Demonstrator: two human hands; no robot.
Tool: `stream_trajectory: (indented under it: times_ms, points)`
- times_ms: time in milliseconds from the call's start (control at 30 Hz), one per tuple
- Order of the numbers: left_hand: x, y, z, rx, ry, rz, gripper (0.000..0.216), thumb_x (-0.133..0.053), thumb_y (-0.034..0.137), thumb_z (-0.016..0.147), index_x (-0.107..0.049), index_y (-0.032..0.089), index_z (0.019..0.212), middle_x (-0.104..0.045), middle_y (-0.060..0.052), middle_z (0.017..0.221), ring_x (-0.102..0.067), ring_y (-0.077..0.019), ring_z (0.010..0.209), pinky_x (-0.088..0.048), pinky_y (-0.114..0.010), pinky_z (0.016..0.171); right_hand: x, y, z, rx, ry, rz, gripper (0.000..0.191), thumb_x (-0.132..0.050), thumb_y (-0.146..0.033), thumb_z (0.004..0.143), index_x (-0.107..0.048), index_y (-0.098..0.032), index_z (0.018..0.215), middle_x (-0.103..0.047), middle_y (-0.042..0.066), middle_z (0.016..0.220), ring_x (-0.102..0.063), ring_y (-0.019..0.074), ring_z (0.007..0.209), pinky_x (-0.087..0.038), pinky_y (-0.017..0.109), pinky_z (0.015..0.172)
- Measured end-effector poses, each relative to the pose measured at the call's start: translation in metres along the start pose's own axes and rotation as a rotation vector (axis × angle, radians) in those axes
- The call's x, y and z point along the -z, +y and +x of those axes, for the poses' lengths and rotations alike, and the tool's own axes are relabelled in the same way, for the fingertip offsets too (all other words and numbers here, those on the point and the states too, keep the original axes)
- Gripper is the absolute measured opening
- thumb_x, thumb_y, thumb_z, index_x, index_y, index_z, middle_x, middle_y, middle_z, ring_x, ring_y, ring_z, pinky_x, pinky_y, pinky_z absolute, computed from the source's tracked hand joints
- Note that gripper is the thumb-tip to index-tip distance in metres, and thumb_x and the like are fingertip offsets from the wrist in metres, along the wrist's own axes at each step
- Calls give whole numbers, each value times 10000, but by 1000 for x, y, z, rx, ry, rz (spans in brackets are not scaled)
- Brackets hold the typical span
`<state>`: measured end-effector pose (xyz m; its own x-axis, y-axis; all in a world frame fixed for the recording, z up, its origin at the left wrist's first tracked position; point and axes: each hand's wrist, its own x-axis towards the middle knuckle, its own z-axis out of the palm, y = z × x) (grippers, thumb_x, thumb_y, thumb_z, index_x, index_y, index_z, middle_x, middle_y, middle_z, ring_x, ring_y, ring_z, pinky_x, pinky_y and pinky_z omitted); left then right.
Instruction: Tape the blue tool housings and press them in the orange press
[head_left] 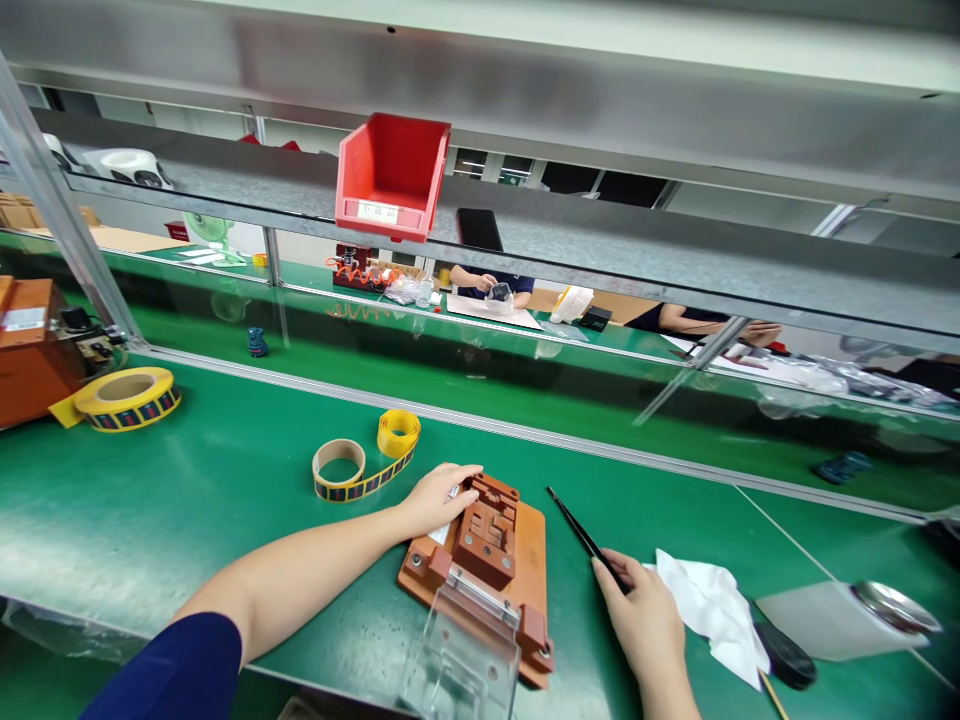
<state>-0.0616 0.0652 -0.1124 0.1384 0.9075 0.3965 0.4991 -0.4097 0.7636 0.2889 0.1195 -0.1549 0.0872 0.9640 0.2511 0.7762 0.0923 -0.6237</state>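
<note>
A brown fixture (491, 560) with a raised block and a clear hinged lid (465, 655) lies on the green mat in front of me. My left hand (439, 497) rests on the fixture's far left corner, fingers curled, with a small white label by the fingertips. My right hand (641, 615) is to the right of the fixture, closed on black tweezers (574, 525) that point up and left. A white cloth (709, 600) lies just right of that hand.
A strip of yellow labels on a small roll (364, 462) lies left of the fixture. A bigger yellow label roll (127, 397) and a brown machine (34, 345) stand far left. A white pump bottle (847, 615) lies right. A red bin (391, 175) hangs overhead. People work across the belt.
</note>
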Motion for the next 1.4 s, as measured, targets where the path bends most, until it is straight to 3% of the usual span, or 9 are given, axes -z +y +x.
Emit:
stream_trajectory:
  times_ms: [333,500,600,733,1133,1400]
  points:
    - [5,4,-1,11,-7,40,477,-509,388,968,-572,235,1415,-644,-72,1362,-564,-231,1275,-435,-405,1142,5,-17,-7,40,17,21,596,-495,-648,732,-736,-154,963,-700,163,897,-666,360,908,-503,543,898]
    - [9,9,-6,56,-24,21,520,-470,484,968,-574,234,1412,-610,-79,1408,-533,-252,1327,-387,-440,1185,9,-36,-22,78,22,8,452,-485,-491,853,-713,-139,1021,-708,166,1012,-654,310,986,-490,472,954]
    - [9,4,-4,74,-35,4,554,-462,544,961,-569,234,1408,-587,-72,1437,-515,-262,1354,-358,-466,1207,8,-36,-24,65,46,-29,297,-553,-380,866,-706,-173,1016,-714,125,1009,-645,284,999,-492,443,963]
    - [7,-4,0,83,-50,18,586,-480,586,941,-570,239,1404,-592,-63,1433,-518,-274,1359,-360,-467,1209,8,-34,-23,54,70,-52,232,-581,-333,883,-709,-196,1019,-700,105,1014,-637,275,1005,-504,419,942]
    - [3,-14,2,39,-27,37,563,-492,572,955,-567,251,1411,-602,-60,1423,-532,-274,1345,-388,-474,1197,8,-35,-22,49,92,-22,204,-590,-311,871,-714,-206,995,-704,95,1005,-632,275,1008,-498,409,925]
    - [-3,-7,3,1,2,29,469,-513,430,975,-582,237,1397,-629,-83,1379,-567,-247,1293,-439,-452,1157,6,-24,-14,75,72,48,359,-528,-452,818,-715,-179,959,-701,140,943,-655,315,937,-500,474,900]
